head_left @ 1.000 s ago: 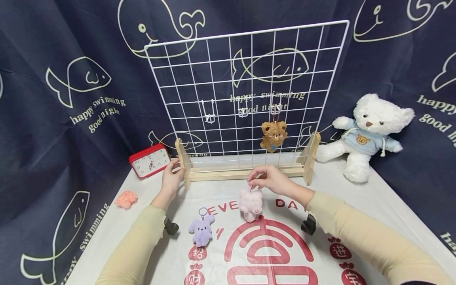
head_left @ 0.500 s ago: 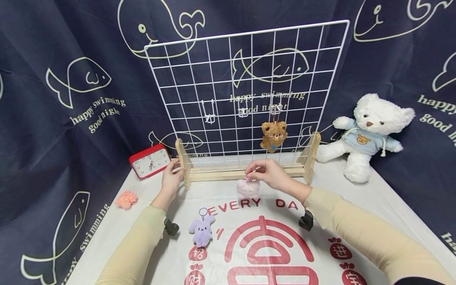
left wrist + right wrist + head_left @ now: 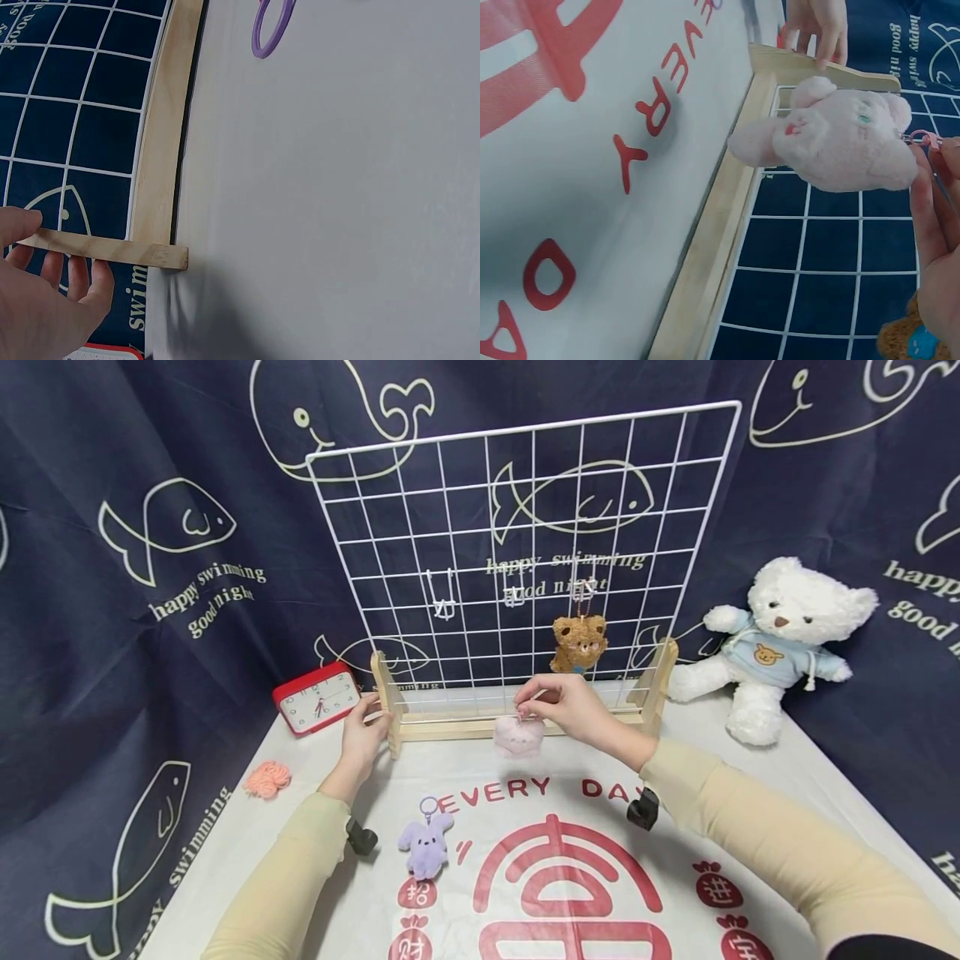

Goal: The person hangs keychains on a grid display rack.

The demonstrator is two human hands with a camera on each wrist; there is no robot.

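My left hand (image 3: 364, 742) grips the left wooden foot (image 3: 386, 706) of a white wire grid rack (image 3: 532, 510); in the left wrist view, thumb and fingers lie on either side of that wooden piece (image 3: 112, 247). By its pink ring, a pale pink plush keychain (image 3: 519, 739) dangles from my right hand (image 3: 573, 714), which pinches it in front of the rack's lower bar. The right wrist view shows the plush (image 3: 847, 139) hanging clear of the table. A brown bear keychain (image 3: 580, 642) hangs from the right-hand hook; the middle hook (image 3: 513, 597) and left hook (image 3: 444, 607) carry nothing.
A purple plush keychain (image 3: 426, 847) lies on the white printed tablecloth (image 3: 510, 877). Left of the rack are a red alarm clock (image 3: 318, 699) and a coral yarn bundle (image 3: 267, 779). On the right sits a white teddy bear (image 3: 780, 643) in a blue top.
My right hand has lifted the pink plush off the tablecloth and carried it up and slightly left toward the rack. The left hand has kept its place on the wooden foot.
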